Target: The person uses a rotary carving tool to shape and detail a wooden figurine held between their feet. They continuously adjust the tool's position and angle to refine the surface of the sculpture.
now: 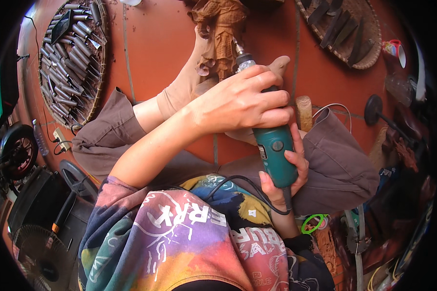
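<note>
- Right grip: half-curled, thumb and fingers holding the tool's rear.
- Left grip: closed around the tool's front.
- Bit: at the carving's right side; contact unclear.
- Carving: between the feet.
- Probable step: surface detailing; next move calls for steady, light pressure.

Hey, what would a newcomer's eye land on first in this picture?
Probably the green power tool right of centre, left hand around its front, right hand at its rear, the bit pointing toward a carved brown figure at the top. Next comes the woven basket at upper left, packed with handled tools.
</note>
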### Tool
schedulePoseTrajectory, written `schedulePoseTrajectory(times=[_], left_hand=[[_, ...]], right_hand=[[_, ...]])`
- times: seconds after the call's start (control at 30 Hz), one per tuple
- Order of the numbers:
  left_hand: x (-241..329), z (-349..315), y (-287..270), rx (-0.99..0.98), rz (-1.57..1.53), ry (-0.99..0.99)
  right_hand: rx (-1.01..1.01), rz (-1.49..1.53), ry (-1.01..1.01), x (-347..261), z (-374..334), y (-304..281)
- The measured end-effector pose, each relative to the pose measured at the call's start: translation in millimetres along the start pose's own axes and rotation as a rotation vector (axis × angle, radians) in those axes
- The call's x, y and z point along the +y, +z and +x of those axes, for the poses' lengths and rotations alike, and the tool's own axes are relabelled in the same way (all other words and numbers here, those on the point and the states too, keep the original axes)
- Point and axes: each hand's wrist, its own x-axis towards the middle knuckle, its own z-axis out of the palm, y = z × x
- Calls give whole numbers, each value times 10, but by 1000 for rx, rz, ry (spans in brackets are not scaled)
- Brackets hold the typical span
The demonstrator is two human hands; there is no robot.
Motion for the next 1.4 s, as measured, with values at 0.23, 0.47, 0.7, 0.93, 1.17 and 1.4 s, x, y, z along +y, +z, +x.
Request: schedulePoseTrajectory(times=[0.23, 0.47, 0.7, 0.93, 1.17, 1.4], left_hand=[[-15, -1, 7, -2, 2, -11], [-27, 3, 22, 12, 0, -17], [-27, 7, 20, -11, 14, -32], [-28, 26, 52, -11, 15, -58], [-15, 75, 95, -5, 70, -96], [1, 141, 121, 7, 91, -136]], right_hand=[[-13, -12, 15, 5, 21, -14], [6, 15, 2, 14, 67, -17], [66, 82, -9, 35, 105, 2], [70, 62, 62, -17, 142, -52], [106, 62, 95, 54, 136, -166], [167, 183, 150, 24, 193, -190]])
